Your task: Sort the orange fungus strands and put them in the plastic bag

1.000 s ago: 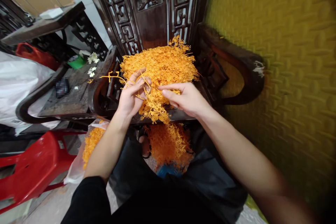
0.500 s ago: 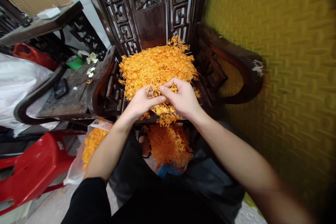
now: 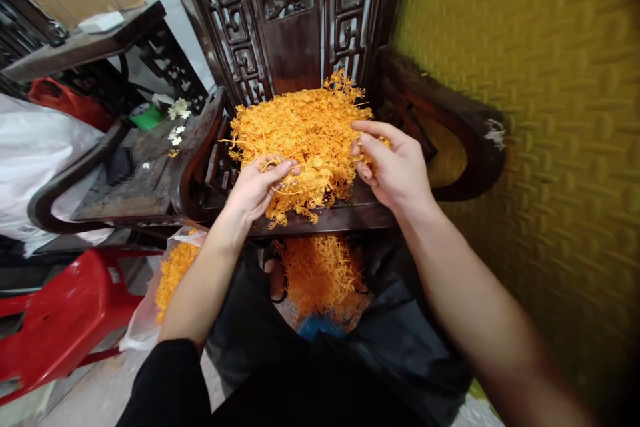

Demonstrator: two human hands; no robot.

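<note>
A thick heap of orange, thin-branched plastic flower pieces (image 3: 295, 121) lies on the seat of a dark carved wooden chair (image 3: 350, 217). At the heap's front left, my left hand (image 3: 253, 188) is closed on orange flower sprigs, whose thin stems stick out past the thumb. My right hand (image 3: 397, 163) is at the heap's right side, fingers curled round a small orange flower piece (image 3: 367, 153) that the fingers partly cover. Below the seat, between my legs, more orange stems (image 3: 320, 273) pile up over something blue (image 3: 320, 325).
A plastic bag of orange pieces (image 3: 173, 280) stands on the left by a red plastic chair (image 3: 70, 313). A second wooden chair (image 3: 135, 193) holds white flowers (image 3: 176, 137) and a green roll (image 3: 146, 117). The curved right armrest (image 3: 480, 147) borders a yellow textured surface (image 3: 540, 80).
My hands, together over the heap's front before, are now apart. The right hand has moved right and up with orange pieces; the left has shifted slightly left, still holding sprigs.
</note>
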